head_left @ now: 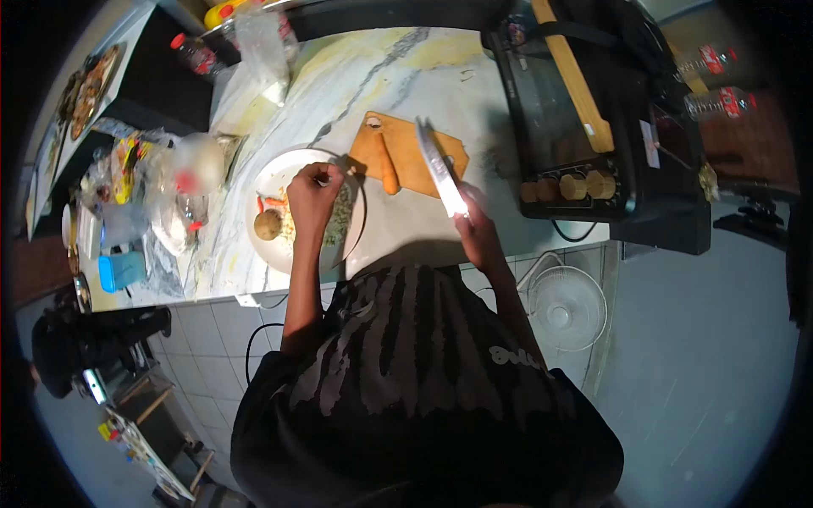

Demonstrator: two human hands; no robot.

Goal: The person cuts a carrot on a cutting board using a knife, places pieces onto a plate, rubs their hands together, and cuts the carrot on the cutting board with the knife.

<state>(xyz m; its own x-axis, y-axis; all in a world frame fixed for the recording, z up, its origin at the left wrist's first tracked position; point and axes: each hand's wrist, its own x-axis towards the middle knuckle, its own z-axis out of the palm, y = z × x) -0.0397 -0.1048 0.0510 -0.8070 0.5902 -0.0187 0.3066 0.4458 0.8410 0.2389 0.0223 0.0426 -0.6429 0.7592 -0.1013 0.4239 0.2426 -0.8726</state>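
My right hand (477, 234) grips the handle of a kitchen knife (435, 166). Its long blade points away from me, above the right part of a wooden cutting board (410, 159). On the board lies a whole carrot (387, 164). Over a round white plate (264, 179) is my left hand (314, 196), its fingers curled together; whatever they pinch, if anything, is hidden. The plate bears a round brown potato (268, 224), some red-orange pieces (270, 201), pale chopped bits and a heap of chopped greens (340, 216).
Plastic bags and packets (182, 190) crowd the counter's left side, beside a blue container (121, 271). A red-capped bottle (196, 54) stands at the back left. To the right is a large black appliance (631, 190). A fan (566, 308) stands below; another person (68, 347) is at lower left.
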